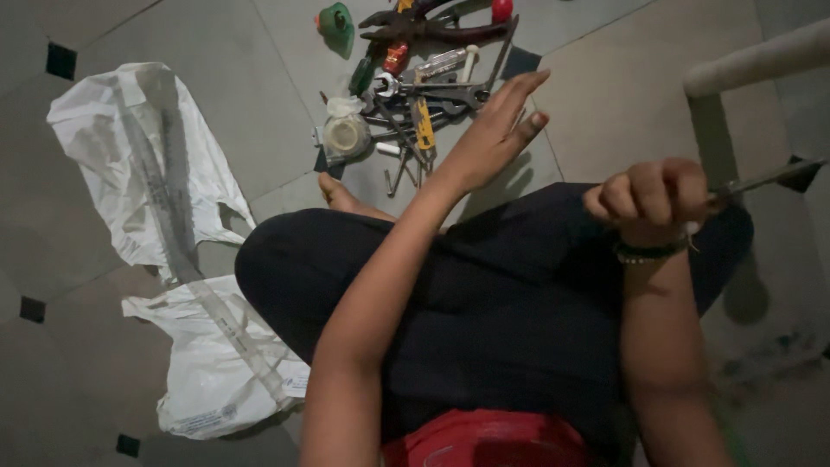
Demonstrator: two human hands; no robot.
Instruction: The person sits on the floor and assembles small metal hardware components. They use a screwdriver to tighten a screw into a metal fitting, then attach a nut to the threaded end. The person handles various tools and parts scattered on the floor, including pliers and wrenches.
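The right hand (657, 201) is closed around a thin metal tool (765, 180) held toward the white frame (752, 62), while the open, empty left hand (493, 130) hovers over the tool pile (415, 95) on the floor, nothing picked yet.

Slim metal tool (765, 179): grey, narrow shaft, gripped at one end in the fisted right hand (654, 203). The free end runs right and slightly upward, toward the pale post at the frame's right edge. Its tip is too dim to make out.

Tool pile (415, 86): loose heap on the grey tiled floor, up and left of the slim metal tool. It holds dark-handled pliers, a spanner, a yellow-handled piece, a green-handled piece, a small red item and a clear round container at its left edge. Pieces overlap and cross one another.

Left hand (493, 130): fingers spread, above the pile's right edge; contact cannot be told.
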